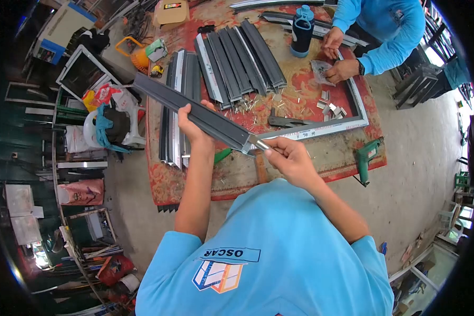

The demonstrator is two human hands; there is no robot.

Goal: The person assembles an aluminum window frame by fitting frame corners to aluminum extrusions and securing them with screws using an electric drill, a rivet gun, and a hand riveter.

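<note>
We have the long dark profile at the middle of the frame, slanting down from the upper left, raised above the worktop. The fingers of our left hand are closed around its middle, while those of our right hand are narrow, pinching a small metal piece at its lower end; we cannot tell how far that piece sits inside. Since the long upper part hangs out past our grip, it could tip or twist if pushed at the end, and the piece could go in crooked and jam. A slip there might drag our fingertips over a cut edge, or drop the piece among the loose metal bits at right of centre. Swinging the far end carelessly could scratch the cut profiles at top centre. Near the right edge of the worktop, the green drill could be knocked off by our elbow. At upper right, a co-worker's hands hold a plastic bag, which could spill if the light frame beside it gets bumped.
</note>
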